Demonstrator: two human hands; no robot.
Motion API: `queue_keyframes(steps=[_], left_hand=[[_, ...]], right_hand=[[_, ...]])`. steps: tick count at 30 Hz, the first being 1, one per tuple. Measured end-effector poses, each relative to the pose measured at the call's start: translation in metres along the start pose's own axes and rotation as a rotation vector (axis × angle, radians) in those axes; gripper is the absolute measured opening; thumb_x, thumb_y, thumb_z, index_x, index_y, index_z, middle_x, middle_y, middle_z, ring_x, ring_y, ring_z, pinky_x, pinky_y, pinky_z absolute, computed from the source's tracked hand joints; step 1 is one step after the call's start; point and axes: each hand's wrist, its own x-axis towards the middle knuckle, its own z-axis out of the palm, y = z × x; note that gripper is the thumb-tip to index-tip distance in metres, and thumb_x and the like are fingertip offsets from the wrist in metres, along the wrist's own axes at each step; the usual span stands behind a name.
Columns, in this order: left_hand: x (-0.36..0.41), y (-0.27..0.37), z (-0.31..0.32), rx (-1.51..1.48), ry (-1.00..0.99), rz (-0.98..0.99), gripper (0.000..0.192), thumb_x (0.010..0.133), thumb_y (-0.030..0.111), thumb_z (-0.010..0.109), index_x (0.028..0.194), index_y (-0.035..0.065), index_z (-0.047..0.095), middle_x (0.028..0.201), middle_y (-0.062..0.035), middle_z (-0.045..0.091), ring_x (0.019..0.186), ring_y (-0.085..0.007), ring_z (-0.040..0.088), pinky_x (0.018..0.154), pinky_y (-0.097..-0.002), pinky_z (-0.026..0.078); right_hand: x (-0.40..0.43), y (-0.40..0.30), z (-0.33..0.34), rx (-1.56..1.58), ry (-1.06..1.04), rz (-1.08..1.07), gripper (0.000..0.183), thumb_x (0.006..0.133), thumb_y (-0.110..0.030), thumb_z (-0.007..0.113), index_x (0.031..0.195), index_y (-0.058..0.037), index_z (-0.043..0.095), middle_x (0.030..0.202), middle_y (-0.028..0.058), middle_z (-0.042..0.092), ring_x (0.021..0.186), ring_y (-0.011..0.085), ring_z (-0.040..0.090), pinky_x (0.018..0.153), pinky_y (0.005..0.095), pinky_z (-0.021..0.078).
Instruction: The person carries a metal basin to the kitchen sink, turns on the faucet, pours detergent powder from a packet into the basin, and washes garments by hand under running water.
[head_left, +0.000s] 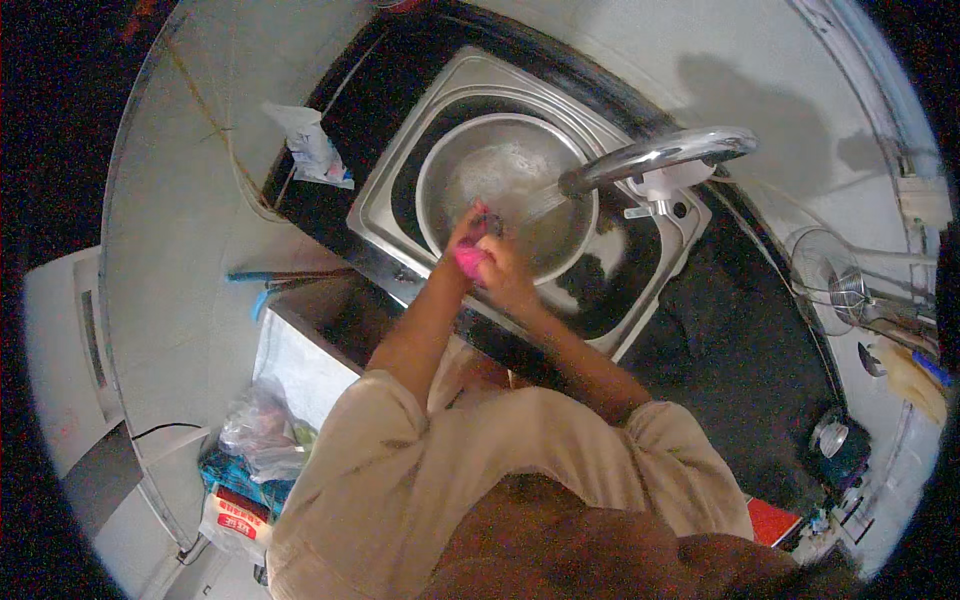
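My left hand and my right hand are together over the near part of a round metal basin. Between them is a bright pink item, perhaps a cloth or sponge; my right hand closes on it, against the left wrist or palm. The fingers of my left hand point into the basin, blurred, and their grip does not show clearly. The basin sits in a stainless steel sink. Water runs into it from a curved chrome faucet and the water inside looks cloudy.
A white plastic packet stands on the black counter left of the sink. At the right are a wire strainer and a dark counter. Plastic bags and an open box-like container lie at the lower left.
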Motion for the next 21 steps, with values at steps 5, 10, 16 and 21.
queue_keyframes(steps=[5,10,16,21], left_hand=[[0.004,-0.015,-0.031,-0.139,-0.008,0.029,0.03,0.079,0.031,0.054,0.095,0.0051,0.053,0.103,-0.0109,0.056,0.093,-0.0233,0.053,0.081,-0.0361,0.044],[0.042,-0.019,-0.117,-0.241,-0.14,-0.046,0.027,0.085,0.027,0.044,0.096,0.0035,0.052,0.091,-0.0103,0.06,0.079,-0.0237,0.058,0.072,-0.0369,0.049],[0.014,-0.018,0.03,0.14,0.306,-0.062,0.045,0.089,0.041,0.035,0.111,0.0031,0.046,0.107,-0.0155,0.053,0.099,-0.0267,0.052,0.085,-0.0415,0.043],[0.009,0.004,-0.003,-0.155,0.171,-0.185,0.058,0.086,0.051,0.035,0.121,0.0052,0.038,0.115,-0.015,0.049,0.108,-0.0292,0.047,0.092,-0.0474,0.037]], right_hand=[[0.003,-0.045,0.006,-0.106,0.019,-0.155,0.015,0.074,-0.018,0.051,0.08,-0.0045,0.052,0.072,0.0172,0.054,0.07,0.0348,0.054,0.068,0.0394,0.0426],[0.042,-0.004,-0.001,0.019,0.154,-0.245,0.025,0.068,-0.025,0.058,0.08,-0.0038,0.053,0.069,0.0175,0.055,0.065,0.0356,0.053,0.065,0.0421,0.0435],[0.069,0.151,-0.033,-0.704,0.197,0.223,0.024,0.076,-0.021,0.048,0.087,-0.0008,0.056,0.078,0.0214,0.058,0.074,0.0384,0.057,0.062,0.045,0.0467],[0.074,0.211,-0.022,-0.767,0.249,-0.007,0.028,0.078,-0.019,0.045,0.092,0.0015,0.058,0.08,0.0249,0.058,0.078,0.0406,0.057,0.074,0.0462,0.0457]])
